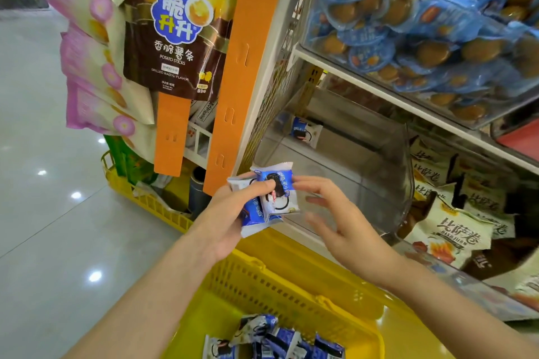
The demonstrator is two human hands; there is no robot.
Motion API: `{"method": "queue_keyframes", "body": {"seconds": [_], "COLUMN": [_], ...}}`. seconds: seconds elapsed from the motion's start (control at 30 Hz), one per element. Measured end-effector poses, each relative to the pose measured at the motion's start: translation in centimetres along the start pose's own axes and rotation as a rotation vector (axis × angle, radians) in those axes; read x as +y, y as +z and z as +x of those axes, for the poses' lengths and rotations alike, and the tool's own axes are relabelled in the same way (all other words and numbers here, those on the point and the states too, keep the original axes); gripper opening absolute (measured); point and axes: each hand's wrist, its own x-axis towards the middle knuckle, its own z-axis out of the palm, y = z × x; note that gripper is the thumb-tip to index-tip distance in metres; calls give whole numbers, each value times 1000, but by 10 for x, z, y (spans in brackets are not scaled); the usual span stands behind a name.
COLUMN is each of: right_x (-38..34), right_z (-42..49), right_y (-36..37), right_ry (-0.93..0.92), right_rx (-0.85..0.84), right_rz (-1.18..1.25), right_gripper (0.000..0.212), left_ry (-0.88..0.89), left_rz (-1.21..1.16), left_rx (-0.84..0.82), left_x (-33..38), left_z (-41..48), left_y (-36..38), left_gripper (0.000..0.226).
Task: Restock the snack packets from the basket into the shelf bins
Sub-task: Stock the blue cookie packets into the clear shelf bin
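My left hand [233, 210] grips a small stack of blue-and-white snack packets [274, 195] in front of a clear shelf bin [364, 160]. My right hand [335, 213] is beside the stack, fingers spread and relaxed, its fingertips touching the top packet's right edge. One packet of the same kind [303, 131] lies at the back of the bin. Below my arms, the yellow basket [291, 280] holds several more blue-and-white packets [271, 341].
The bin above holds blue egg packs [408, 23]. To the right is a bin of beige snack bags [455, 236]. Potato stick bags [175, 23] hang on an orange strip [233, 81] at left. A second yellow basket [151, 201] sits on the tiled floor.
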Motion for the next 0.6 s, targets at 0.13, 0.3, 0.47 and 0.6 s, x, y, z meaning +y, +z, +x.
{"method": "queue_keyframes", "body": {"seconds": [0.13,0.3,0.47,0.6], "right_x": [-8,-12,12,62], "right_z": [13,28,59,99], "right_y": [3,4,-21,-38], "right_ry": [337,439,391,513], "right_rx": [126,14,283,344], "right_rz": [299,469,380,11], "right_gripper": [29,15,18,33], "left_ry": [39,87,53,50], "left_rz": [-28,34,-26,6], "left_rx": [-73,-37,81,196], "left_x": [3,-4,-2,2], "left_z": [2,5,16,25], "left_y": [-2,-2,-5,-8], "left_gripper": [44,54,28,24]}}
